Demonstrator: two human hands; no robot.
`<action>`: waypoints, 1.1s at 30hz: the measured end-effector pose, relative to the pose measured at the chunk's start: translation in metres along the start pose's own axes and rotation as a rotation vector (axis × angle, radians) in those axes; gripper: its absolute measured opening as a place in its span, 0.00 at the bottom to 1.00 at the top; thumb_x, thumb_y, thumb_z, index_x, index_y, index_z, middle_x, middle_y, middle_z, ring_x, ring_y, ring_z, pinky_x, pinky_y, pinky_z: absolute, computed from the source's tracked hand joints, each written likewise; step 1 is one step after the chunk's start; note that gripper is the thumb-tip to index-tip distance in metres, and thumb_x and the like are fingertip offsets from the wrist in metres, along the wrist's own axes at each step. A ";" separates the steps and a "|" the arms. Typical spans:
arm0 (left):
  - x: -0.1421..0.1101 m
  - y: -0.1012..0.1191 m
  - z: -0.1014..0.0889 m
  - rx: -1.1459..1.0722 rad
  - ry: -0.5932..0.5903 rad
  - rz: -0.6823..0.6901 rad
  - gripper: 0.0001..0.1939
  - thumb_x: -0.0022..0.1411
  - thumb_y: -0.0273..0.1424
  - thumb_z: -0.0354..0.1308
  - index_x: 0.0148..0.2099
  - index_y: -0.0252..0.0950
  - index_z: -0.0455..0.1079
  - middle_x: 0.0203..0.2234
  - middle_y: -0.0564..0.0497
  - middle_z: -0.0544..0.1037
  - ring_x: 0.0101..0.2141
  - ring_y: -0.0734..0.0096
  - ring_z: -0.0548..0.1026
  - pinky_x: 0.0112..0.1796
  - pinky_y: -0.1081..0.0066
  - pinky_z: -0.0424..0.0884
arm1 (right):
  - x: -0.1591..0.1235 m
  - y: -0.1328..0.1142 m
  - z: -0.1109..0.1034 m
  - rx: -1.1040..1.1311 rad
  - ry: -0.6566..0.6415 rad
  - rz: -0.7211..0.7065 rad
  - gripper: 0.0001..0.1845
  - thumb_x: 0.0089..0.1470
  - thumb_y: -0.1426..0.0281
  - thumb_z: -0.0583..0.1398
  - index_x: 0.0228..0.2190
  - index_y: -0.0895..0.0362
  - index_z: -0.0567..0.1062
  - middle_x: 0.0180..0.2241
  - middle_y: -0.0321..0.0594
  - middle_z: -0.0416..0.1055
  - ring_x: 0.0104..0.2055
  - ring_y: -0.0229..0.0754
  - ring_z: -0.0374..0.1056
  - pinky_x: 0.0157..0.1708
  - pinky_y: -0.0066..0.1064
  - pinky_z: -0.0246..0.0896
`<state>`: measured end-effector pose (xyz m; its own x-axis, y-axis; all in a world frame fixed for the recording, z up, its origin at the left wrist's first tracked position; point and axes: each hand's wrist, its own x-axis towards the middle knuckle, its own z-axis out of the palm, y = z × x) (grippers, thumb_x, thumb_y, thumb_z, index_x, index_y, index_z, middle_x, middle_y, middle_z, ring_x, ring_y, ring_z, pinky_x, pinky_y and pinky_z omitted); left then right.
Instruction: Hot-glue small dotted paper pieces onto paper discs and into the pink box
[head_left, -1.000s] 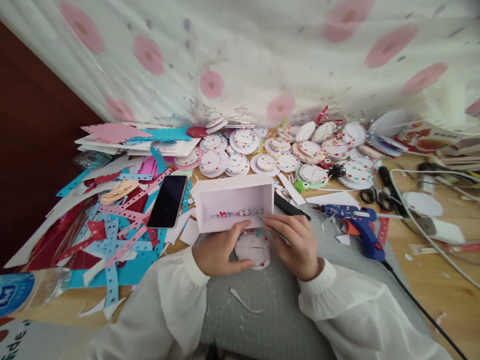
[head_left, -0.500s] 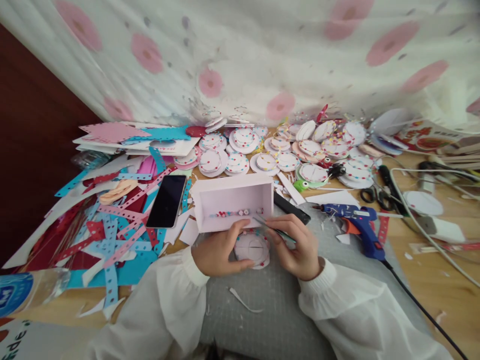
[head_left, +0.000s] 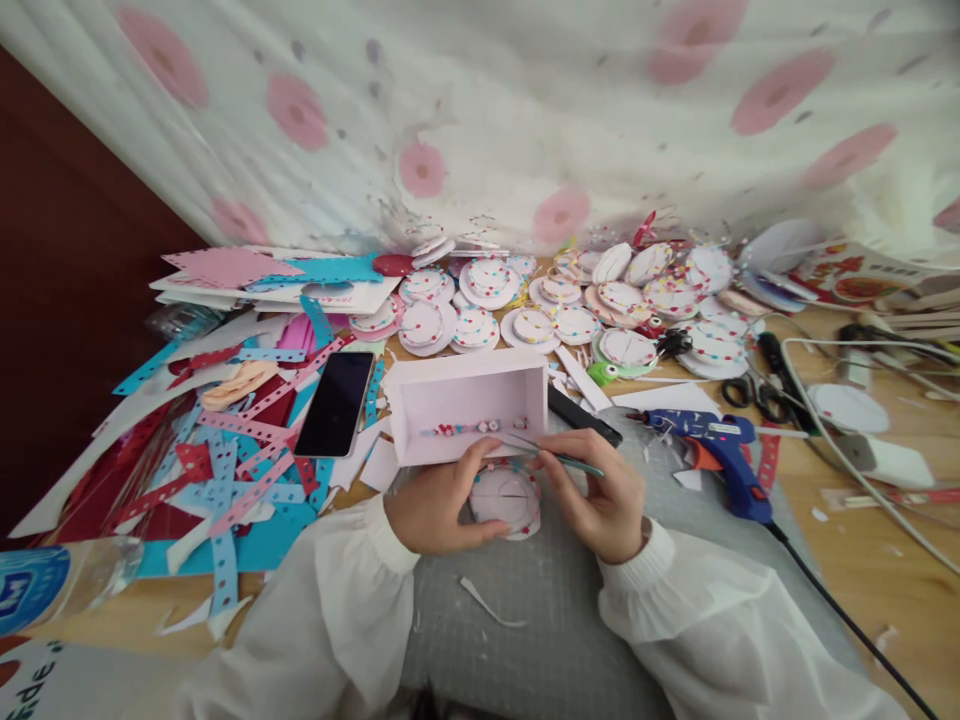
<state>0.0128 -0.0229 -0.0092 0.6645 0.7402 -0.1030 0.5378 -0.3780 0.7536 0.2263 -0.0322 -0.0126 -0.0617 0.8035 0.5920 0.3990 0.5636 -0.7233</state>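
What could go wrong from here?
The left hand sits right by the white box; a nudge could scatter the small decorations inside.
The tweezers in the right hand point across the beaded disc's far edge; a slip might dislodge beads.
The glue gun lies nozzle end nearest the right hand; if hot, it could burn.

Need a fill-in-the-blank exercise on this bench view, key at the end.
1. The right hand holds a pair of ____.
2. The mat below the disc is ____.
3. Just left of the box in view lies a black-screened ____.
4. The glue gun body is mostly ____.

Missing: tweezers; grey; phone; blue.
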 end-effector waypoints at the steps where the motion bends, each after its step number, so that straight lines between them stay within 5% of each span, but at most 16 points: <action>1: 0.000 0.000 0.000 0.003 0.001 0.002 0.44 0.55 0.41 0.62 0.65 0.35 0.43 0.56 0.35 0.66 0.54 0.50 0.69 0.52 0.53 0.67 | 0.000 0.000 0.000 -0.004 0.005 0.004 0.11 0.53 0.78 0.59 0.39 0.54 0.73 0.28 0.38 0.75 0.34 0.42 0.72 0.35 0.36 0.68; 15: 0.000 0.003 -0.002 0.030 -0.025 -0.063 0.44 0.53 0.40 0.63 0.64 0.34 0.44 0.55 0.35 0.67 0.53 0.50 0.70 0.51 0.54 0.68 | 0.001 0.001 -0.003 -0.034 0.126 -0.055 0.14 0.52 0.81 0.59 0.40 0.54 0.73 0.35 0.42 0.75 0.39 0.42 0.71 0.38 0.37 0.68; 33: 0.000 -0.002 0.002 0.059 0.008 0.001 0.44 0.54 0.40 0.62 0.65 0.33 0.44 0.54 0.33 0.68 0.50 0.49 0.71 0.48 0.52 0.70 | -0.004 0.017 0.009 -0.205 -0.082 -0.186 0.14 0.53 0.81 0.58 0.39 0.54 0.72 0.41 0.42 0.78 0.41 0.40 0.75 0.38 0.31 0.71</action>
<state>0.0126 -0.0236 -0.0120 0.6610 0.7442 -0.0967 0.5668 -0.4107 0.7142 0.2255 -0.0242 -0.0310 -0.2220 0.7076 0.6708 0.5496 0.6591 -0.5134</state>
